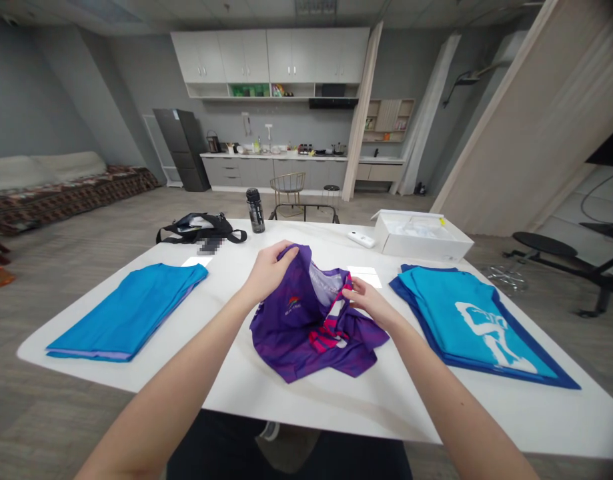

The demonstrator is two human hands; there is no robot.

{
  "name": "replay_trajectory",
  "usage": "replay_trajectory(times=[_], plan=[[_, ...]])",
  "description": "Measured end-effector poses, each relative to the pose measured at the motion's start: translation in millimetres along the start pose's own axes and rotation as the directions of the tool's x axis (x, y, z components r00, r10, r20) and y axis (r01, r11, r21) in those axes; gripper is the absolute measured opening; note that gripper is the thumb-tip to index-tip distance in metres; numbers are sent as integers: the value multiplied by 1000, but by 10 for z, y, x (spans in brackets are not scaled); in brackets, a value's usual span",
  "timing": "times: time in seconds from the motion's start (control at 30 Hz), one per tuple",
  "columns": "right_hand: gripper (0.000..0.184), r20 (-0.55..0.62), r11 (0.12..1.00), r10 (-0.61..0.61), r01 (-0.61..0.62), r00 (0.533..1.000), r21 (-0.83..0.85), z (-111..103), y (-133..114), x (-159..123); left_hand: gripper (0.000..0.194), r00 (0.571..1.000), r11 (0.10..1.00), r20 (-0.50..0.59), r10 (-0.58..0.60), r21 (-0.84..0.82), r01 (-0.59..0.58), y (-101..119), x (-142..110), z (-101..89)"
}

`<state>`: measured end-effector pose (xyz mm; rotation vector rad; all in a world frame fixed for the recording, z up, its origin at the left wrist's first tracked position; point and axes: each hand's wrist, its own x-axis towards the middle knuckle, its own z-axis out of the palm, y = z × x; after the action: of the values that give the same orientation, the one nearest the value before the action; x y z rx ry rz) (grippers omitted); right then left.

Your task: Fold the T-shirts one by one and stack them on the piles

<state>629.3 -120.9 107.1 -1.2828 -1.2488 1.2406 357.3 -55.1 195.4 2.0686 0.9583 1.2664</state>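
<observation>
A crumpled purple shirt (291,333) with a red and white print and a small chest logo lies in the middle of the white table (226,383). My left hand (271,270) grips its upper left edge and lifts it off the tabletop. On the other side, my right hand (369,297) pinches the cloth beside the neck opening, where the pale inside shows. Some of the fingertips are hidden by the fabric. To the left rests a folded blue garment pile (126,307); to the right, a folded turquoise shirt (451,313) with a white figure print tops darker blue cloth.
Along the table's far side are a black bag (199,227), a dark bottle (255,210), a white handheld device (361,239) and an open white box (421,243). A metal-framed chair (287,183) and a round stool (543,243) stand beyond the table.
</observation>
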Motion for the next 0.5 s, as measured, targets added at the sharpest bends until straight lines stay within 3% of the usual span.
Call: replay_trajectory(times=[0.1, 0.17, 0.27, 0.33, 0.4, 0.5], plan=[[45, -19, 994, 85, -86, 996, -66, 92, 63, -7, 29, 999, 1000, -42, 13, 23, -12, 32, 7, -38], [50, -146, 989, 75, -92, 987, -118, 187, 101, 19, 27, 997, 999, -71, 22, 33, -20, 49, -4, -57], [73, -353, 964, -121, 25, 928, -265, 422, 147, 59, 26, 994, 999, -102, 36, 36, -33, 92, -22, -48], [81, -384, 917, -268, 111, 884, -384, 594, 175, 80, 27, 991, 998, -122, 51, 37, -46, 137, -25, -22], [71, -355, 880, -343, 165, 870, -445, 709, 198, 106, 27, 986, 997, -150, 67, 52, -60, 190, -21, -3], [45, -301, 909, -286, 158, 910, -385, 690, 207, 144, 29, 976, 992, -198, 91, 107, -71, 253, -6, -30]])
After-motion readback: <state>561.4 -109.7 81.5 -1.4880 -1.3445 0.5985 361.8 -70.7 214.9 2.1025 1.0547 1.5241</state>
